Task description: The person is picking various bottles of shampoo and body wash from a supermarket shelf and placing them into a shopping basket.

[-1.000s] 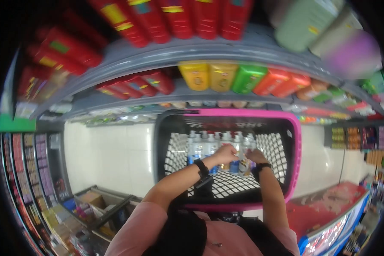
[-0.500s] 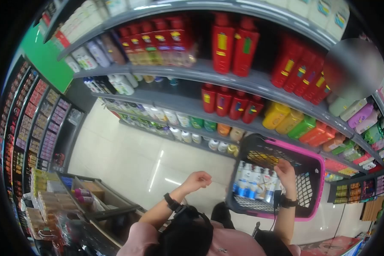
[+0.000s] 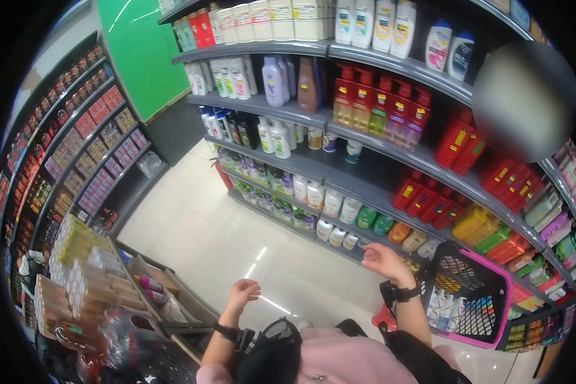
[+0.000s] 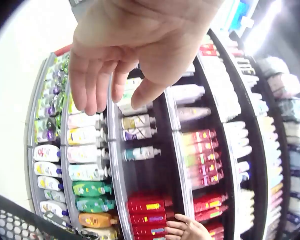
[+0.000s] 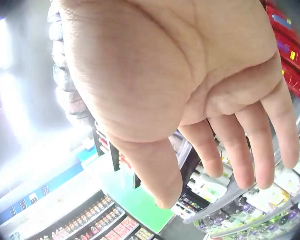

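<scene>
My left hand [image 3: 243, 293] hangs over the pale floor with nothing in it, its fingers loosely bent. Ahead of the shelves, my right hand [image 3: 388, 264] is raised and holds nothing either; its fingers hang relaxed in the right wrist view. Down at my right stands a black shopping basket [image 3: 509, 288] with a pink rim, and several white pump bottles [image 3: 447, 310] stand inside it. Bottles on the lower shelves, among them green bottles [image 3: 367, 217], appear behind the right hand in the head view.
Shelves [image 3: 262, 50] of shampoo and wash bottles run along the front, with red pump bottles [image 3: 381, 96] midway. A green wall panel [image 3: 141, 51] and another stocked shelf unit stand left. Stacked goods [image 3: 86, 288] and an open carton crowd the near left. Tiled floor [image 3: 201, 224] lies between.
Both hands have left the bottles in the basket and come up apart. The view has swung left along the shelves, so the basket now sits at the far right.
</scene>
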Demonstrator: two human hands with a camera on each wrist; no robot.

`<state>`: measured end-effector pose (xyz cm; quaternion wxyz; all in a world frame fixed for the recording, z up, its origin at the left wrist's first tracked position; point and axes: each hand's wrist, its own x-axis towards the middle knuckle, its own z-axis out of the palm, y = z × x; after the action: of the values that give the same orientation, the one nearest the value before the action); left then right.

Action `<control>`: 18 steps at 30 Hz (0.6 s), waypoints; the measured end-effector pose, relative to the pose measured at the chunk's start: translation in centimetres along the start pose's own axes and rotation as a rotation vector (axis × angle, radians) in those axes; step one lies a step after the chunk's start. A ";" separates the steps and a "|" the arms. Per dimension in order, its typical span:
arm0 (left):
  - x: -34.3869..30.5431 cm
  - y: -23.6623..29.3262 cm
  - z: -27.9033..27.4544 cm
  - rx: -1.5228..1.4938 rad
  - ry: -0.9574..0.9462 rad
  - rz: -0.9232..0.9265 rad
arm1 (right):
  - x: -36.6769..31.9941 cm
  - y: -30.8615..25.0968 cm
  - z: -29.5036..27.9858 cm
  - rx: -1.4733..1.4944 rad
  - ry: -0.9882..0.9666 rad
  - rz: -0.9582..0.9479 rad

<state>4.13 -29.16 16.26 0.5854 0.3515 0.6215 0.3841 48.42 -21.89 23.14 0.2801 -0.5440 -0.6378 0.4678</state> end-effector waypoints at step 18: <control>11.0 0.9 -5.0 -0.210 0.294 -0.017 | 24.9 2.8 3.4 0.006 -0.216 -0.030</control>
<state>-1.57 -19.37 12.12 0.5249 0.2231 0.6598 0.4893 40.43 0.86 15.45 0.2182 -0.4800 -0.6709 0.5215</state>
